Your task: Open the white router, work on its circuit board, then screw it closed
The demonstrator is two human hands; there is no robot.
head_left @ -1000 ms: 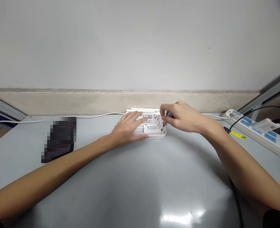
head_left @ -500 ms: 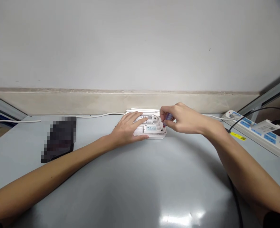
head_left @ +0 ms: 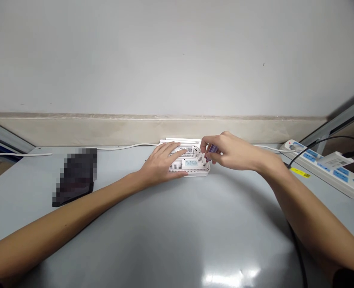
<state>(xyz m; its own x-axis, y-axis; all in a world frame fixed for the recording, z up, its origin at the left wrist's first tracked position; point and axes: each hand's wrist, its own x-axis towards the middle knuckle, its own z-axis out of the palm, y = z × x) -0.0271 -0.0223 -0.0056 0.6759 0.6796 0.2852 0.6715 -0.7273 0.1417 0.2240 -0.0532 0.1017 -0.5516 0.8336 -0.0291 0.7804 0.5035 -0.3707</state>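
Observation:
A white router (head_left: 192, 163) lies with its labelled, perforated underside up near the back of the table, its white antennas (head_left: 183, 140) folded along the far edge. Spread flat over its left part, my left hand (head_left: 162, 161) presses on the casing with the fingers apart. My right hand (head_left: 225, 150) is closed around the handle of a small screwdriver (head_left: 210, 154) with a reddish and purple handle. The screwdriver's tip meets a screw hole at the router's near right corner. My fingers hide part of the handle.
A pixelated dark object (head_left: 76, 176) lies to the left beside my forearm. At the right stands a white power strip (head_left: 327, 168) with a plugged-in adapter (head_left: 336, 159) and a black cable. A white cable (head_left: 123, 146) runs along the wall at the back.
The fingers of my right hand have shifted slightly around the screwdriver handle, whose tip stays at the same corner. My left hand stays in place on the router.

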